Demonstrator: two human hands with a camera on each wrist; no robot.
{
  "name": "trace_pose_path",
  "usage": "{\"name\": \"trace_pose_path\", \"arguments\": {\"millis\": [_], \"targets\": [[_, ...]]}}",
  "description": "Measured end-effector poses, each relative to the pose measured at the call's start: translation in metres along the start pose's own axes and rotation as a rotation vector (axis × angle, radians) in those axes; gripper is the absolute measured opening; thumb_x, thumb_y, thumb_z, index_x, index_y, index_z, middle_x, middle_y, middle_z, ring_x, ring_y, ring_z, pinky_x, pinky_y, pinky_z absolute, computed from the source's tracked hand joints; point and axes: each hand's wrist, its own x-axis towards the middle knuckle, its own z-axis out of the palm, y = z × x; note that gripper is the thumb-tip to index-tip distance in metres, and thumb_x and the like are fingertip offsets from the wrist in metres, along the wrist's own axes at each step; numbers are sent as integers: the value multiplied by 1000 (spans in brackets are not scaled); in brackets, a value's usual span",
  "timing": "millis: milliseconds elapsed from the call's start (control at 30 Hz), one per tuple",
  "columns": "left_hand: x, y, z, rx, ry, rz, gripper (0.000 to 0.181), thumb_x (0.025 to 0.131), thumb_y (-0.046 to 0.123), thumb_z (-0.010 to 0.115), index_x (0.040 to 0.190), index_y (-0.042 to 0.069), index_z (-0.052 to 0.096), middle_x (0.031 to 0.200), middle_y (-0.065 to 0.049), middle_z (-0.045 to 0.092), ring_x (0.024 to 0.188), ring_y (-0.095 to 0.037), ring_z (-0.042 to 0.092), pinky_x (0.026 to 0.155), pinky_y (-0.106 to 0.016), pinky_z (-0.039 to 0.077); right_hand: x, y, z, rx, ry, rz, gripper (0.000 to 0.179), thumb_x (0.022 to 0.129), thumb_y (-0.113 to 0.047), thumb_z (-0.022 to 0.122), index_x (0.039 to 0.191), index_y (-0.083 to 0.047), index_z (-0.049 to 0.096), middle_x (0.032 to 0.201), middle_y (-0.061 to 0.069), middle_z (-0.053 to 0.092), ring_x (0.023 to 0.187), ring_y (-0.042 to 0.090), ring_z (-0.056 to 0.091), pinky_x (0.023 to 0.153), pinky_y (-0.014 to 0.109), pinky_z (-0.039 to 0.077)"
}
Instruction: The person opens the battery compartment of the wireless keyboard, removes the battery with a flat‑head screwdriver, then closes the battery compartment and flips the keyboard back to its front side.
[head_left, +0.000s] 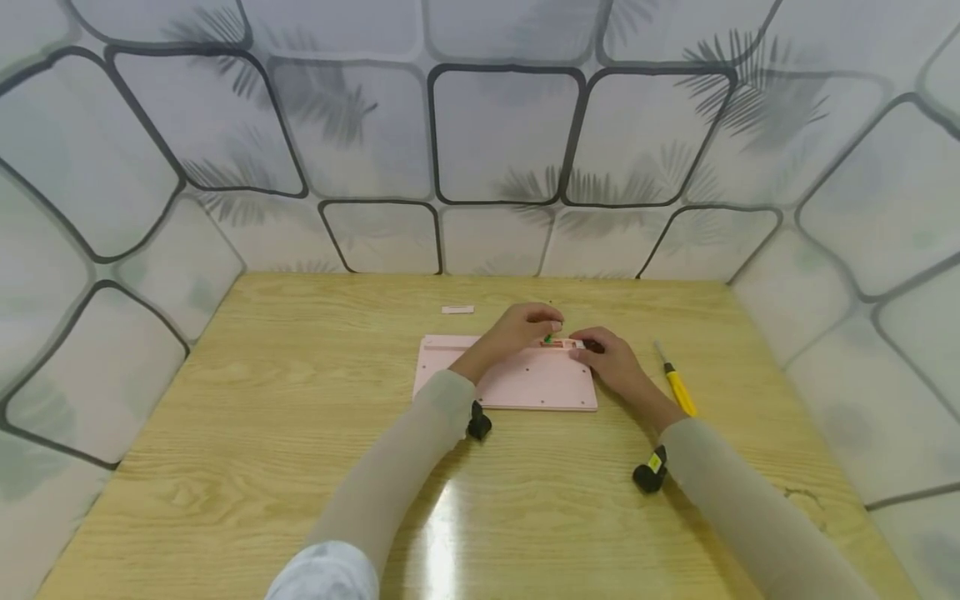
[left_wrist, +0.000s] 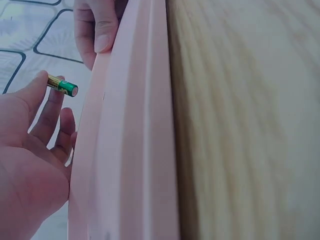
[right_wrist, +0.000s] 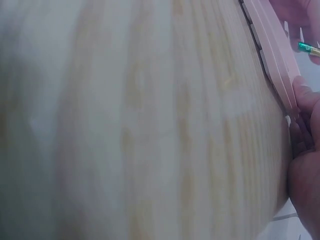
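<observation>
Left hand (head_left: 517, 329) pinches 1 green battery (left_wrist: 63, 85) just above the pink device (head_left: 525, 383) | right hand (head_left: 611, 358) grips the device's far edge | yellow screwdriver (head_left: 678, 385) on desk (head_left: 300, 417) beside it

Both forearms, in pale sleeves, extend forward and converge near the middle. A small black camera unit sits under each wrist. The left hand (head_left: 517, 327) is arched, fingers curled downward, fingertips pinched together. The right hand (head_left: 611, 357) lies lower, fingers bent, fingertips just beside the left hand's.
</observation>
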Motion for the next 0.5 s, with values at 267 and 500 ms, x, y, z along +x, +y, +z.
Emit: {"name": "trace_pose_path", "arguments": {"millis": [267,500], "targets": [[-4,2,-8,15,-4,-5,42,104,31,58,138,6,60,135,-6,63,123,-21,58,101,-38,50,0,0,1,-27,-1,-16,34,100,-27,65,131,-12,63,131,13,59,113,30,56,98,46,45],[-7,2,-17,38,2,-24,40,102,30,61,135,9,63,134,-5,64,119,-20,61,95,-35,53,-3,-5,0,-26,1,-6,35,101,-26,64,132,-11,62,133,13,59,117,30,55,101,48,44]]}}
